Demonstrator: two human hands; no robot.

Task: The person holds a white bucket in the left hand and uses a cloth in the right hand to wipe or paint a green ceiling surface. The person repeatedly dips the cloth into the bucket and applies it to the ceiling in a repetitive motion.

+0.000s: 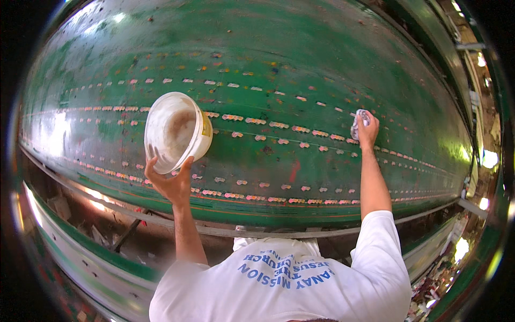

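A white plastic tub (177, 131) is held up at about ten o'clock from the frame's middle by the left hand (170, 182), its fingers curled under and around the base; the inside looks smeared and nearly empty (contents cannot be made out). Behind it, a long green table surface (279, 48) is spread across the view, marked by rows of small pale printed patches (256, 121). At about two o'clock a crumpled whitish rag (359, 122) is clenched in the right hand (368, 133) and pressed onto the green surface. Judged from the many patches remaining on every side, most of the wiping seems left to do.
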